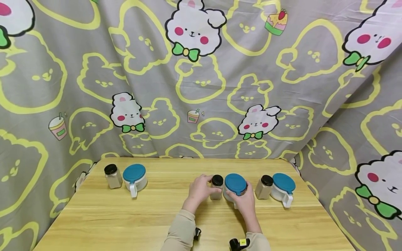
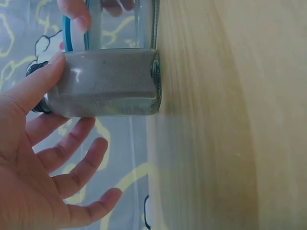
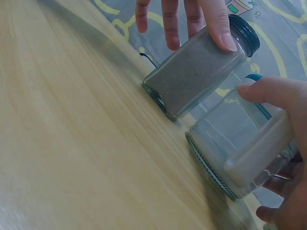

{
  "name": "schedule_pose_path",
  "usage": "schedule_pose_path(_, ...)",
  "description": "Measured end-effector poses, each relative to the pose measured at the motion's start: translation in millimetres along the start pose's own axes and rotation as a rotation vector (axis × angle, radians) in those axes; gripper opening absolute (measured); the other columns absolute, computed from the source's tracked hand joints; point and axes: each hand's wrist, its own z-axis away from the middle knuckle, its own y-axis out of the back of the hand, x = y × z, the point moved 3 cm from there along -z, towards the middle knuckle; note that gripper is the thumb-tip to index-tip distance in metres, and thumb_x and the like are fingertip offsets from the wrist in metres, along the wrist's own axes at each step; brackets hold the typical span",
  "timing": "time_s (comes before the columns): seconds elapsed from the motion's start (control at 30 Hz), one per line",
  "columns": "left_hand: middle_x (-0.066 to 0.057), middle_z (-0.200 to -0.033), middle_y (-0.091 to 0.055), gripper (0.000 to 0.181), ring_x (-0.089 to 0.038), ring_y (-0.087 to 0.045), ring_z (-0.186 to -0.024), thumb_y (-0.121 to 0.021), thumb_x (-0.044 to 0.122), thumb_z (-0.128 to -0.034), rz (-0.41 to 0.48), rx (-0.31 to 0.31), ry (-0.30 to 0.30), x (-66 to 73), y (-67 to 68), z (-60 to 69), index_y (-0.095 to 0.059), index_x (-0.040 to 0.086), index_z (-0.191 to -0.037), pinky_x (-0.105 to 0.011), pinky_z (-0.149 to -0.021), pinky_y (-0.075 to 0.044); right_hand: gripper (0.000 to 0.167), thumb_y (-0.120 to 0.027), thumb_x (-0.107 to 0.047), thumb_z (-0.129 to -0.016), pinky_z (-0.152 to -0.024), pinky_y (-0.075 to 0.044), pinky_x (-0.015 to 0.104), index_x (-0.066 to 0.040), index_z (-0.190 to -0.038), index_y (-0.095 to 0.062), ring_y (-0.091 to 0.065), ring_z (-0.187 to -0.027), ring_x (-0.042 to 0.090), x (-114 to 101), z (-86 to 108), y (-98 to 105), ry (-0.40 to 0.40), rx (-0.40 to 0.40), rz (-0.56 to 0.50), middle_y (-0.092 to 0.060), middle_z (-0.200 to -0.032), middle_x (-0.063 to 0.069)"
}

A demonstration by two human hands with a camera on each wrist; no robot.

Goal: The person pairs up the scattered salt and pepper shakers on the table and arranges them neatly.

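Near the middle of the table, my left hand (image 1: 200, 190) pinches a clear spice jar (image 2: 105, 86) with a black screw lid and greyish powder inside. Its thumb and index finger are by the jar's neck, while the other fingers spread loosely. Just to the right, my right hand (image 1: 246, 201) grips a glass seasoning pot (image 3: 225, 129) with a blue lid (image 1: 235, 182) and a whitish handle. The right thumb lies near the lid, with the fingers round the far side. Both containers are upright, side by side, at or very near the tabletop.
At the table's left, another black-lidded jar (image 1: 113, 178) stands beside a blue-lidded pot (image 1: 135, 174). To the right of my hands stand a similar jar (image 1: 264, 188) and pot (image 1: 283, 188). A patterned curtain (image 1: 194, 90) hangs behind the wooden table (image 1: 125, 223).
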Motion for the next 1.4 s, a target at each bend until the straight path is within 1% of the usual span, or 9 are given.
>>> schedule_pose_path(0.23, -0.008, -0.111, -0.069, 0.059, -0.029, -0.065, -0.1, -0.081, 0.045, -0.0743, 0.016, 0.017, 0.012, -1.3, 1.8, 1.4, -0.067, 0.019, -0.125, -0.047, -0.076, -0.05, 0.094, -0.084, -0.029, -0.073, -0.104, -0.038, 0.061, 0.004, -0.144, -0.032, -0.047, -0.127, 0.045, -1, -0.9, 0, -0.005, -0.007, 0.023, -0.046, -0.139, 0.029)
schedule_pose_path(0.33, -0.008, -0.113, -0.069, 0.06, -0.029, -0.065, -0.101, -0.081, 0.046, -0.0749, 0.028, 0.015, 0.024, -0.9, 3.2, 2.7, -0.067, 0.019, -0.126, -0.047, -0.077, -0.05, 0.095, -0.084, -0.03, -0.073, -0.105, -0.038, 0.061, 0.004, -0.144, -0.031, -0.046, -0.128, 0.045, -1, -1.2, 0, -0.012, -0.014, 0.037, -0.045, -0.14, 0.03)
schedule_pose_path(0.6, -0.009, -0.112, -0.068, 0.063, -0.031, -0.064, -0.101, -0.081, 0.045, -0.0748, 0.04, 0.014, 0.031, 1.5, 5.9, 3.4, -0.066, 0.015, -0.127, -0.047, -0.077, -0.051, 0.095, -0.083, -0.032, -0.074, -0.105, -0.038, 0.061, 0.005, -0.144, -0.03, -0.045, -0.128, 0.046, -3, -1.0, 2, -0.005, -0.03, 0.05, -0.044, -0.14, 0.03)
schedule_pose_path(0.9, -0.008, -0.106, -0.069, 0.061, -0.028, -0.065, -0.096, -0.081, 0.044, -0.0747, 0.043, 0.018, 0.025, 1.0, 3.3, 2.2, -0.066, 0.013, -0.125, -0.043, -0.074, -0.051, 0.096, -0.083, -0.032, -0.075, -0.105, -0.038, 0.062, 0.006, -0.144, -0.028, -0.045, -0.128, 0.046, -4, 0.0, 2, -0.002, -0.043, 0.056, -0.042, -0.141, 0.03)
schedule_pose_path(1.07, -0.008, -0.107, -0.068, 0.064, -0.027, -0.065, -0.097, -0.082, 0.045, -0.0744, 0.058, 0.01, 0.024, -1.0, 1.4, 1.9, -0.065, 0.012, -0.127, -0.043, -0.075, -0.051, 0.097, -0.083, -0.03, -0.075, -0.105, -0.037, 0.062, 0.007, -0.145, -0.027, -0.044, -0.129, 0.047, -3, 0.2, 2, 0.018, -0.041, 0.049, -0.041, -0.142, 0.03)
schedule_pose_path(1.23, -0.009, -0.111, -0.069, 0.068, -0.029, -0.065, -0.101, -0.082, 0.044, -0.0744, 0.085, -0.005, 0.022, -1.4, 3.5, 1.8, -0.061, 0.011, -0.131, -0.046, -0.079, -0.052, 0.1, -0.083, -0.031, -0.074, -0.104, -0.036, 0.065, 0.002, -0.149, -0.026, -0.041, -0.13, 0.048, -5, 0.6, 2, 0.047, -0.03, 0.035, -0.037, -0.145, 0.029)
schedule_pose_path(1.4, -0.011, -0.115, -0.068, 0.07, -0.03, -0.064, -0.103, -0.081, 0.044, -0.0754, 0.116, -0.009, 0.024, 1.6, 10.1, 3.0, -0.059, 0.011, -0.133, -0.047, -0.08, -0.052, 0.104, -0.084, -0.031, -0.073, -0.107, -0.034, 0.064, -0.005, -0.153, -0.022, -0.04, -0.132, 0.045, -9, 0.7, 4, 0.047, -0.024, -0.011, -0.034, -0.148, 0.026)
